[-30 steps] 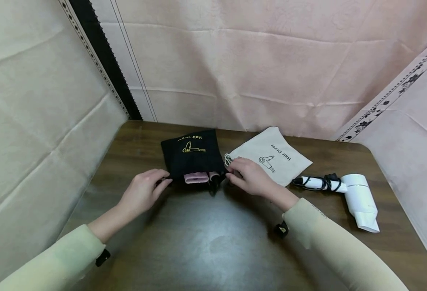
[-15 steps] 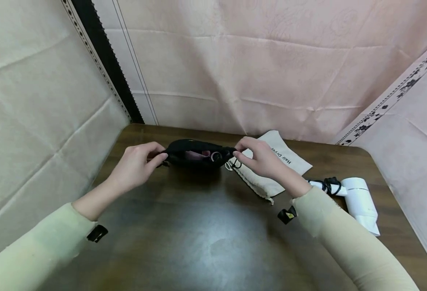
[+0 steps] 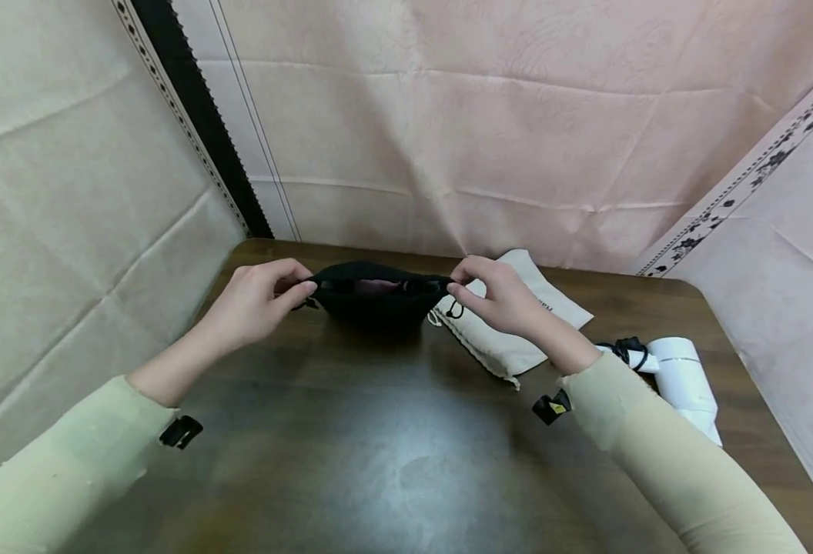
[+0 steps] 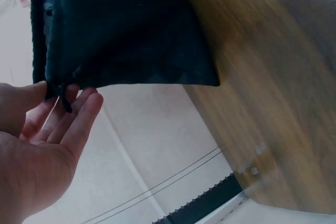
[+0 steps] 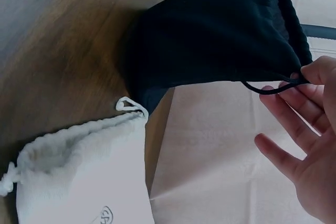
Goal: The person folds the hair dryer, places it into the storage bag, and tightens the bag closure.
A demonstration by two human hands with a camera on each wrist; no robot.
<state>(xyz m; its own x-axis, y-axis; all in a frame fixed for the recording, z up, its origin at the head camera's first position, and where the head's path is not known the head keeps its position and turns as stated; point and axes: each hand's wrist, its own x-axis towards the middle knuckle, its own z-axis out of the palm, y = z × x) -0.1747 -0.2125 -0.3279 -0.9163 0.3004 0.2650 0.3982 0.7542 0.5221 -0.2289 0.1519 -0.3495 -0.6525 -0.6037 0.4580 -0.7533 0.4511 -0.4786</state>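
Observation:
A black drawstring bag [image 3: 379, 308] stands upright at the back of the table, its mouth spread and facing up toward me. Something pink [image 3: 376, 286] shows dimly inside; the rest of the contents is too dark to make out. My left hand [image 3: 257, 298] pinches the left corner of the mouth between thumb and fingers, near a short cord loop [image 4: 65, 98]. At the opposite corner my right hand [image 3: 496, 296] pinches the rim, with the other cord [image 5: 262, 92] hanging by its fingers. In the right wrist view the last fingers are spread away from the cloth.
A white drawstring bag [image 3: 510, 350] lies flat just right of the black one, partly behind my right hand. Farther right lies a white hair dryer [image 3: 684, 381] with its black cord wrapped round the handle. Pale cloth walls [image 3: 379, 154] enclose the wooden table [image 3: 379, 462].
The black bag, lying flat with a pink item poking out, has been raised upright by both hands. Its mouth spread open, and the contents have sunk deeper inside.

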